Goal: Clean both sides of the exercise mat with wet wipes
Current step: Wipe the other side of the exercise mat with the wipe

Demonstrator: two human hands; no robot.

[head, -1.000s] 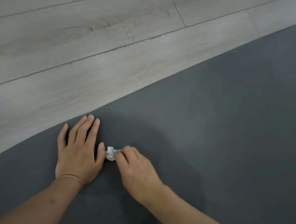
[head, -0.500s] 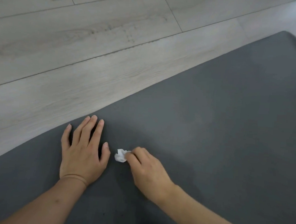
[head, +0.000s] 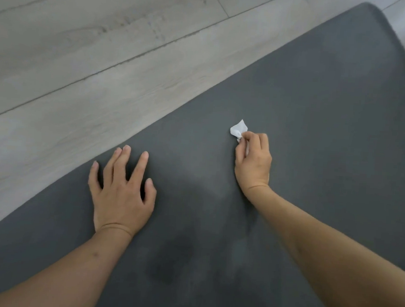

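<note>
A dark grey exercise mat (head: 319, 108) lies flat on the floor and fills the lower right of the view. My left hand (head: 119, 190) rests on it near its left edge, palm down with fingers spread. My right hand (head: 253, 159) pinches a small crumpled white wet wipe (head: 238, 129) between its curled fingers and holds it against the mat's surface, further out and to the right of the left hand. Faint damp streaks show on the mat between and below my hands.
Light grey wood-look floor planks (head: 84, 49) stretch along the mat's left edge and beyond its far rounded corner (head: 372, 8) at the upper right.
My right hand has slid the wipe away from the left hand, forward and to the right across the mat. My left hand has stayed planted, its fingers spreading a little.
</note>
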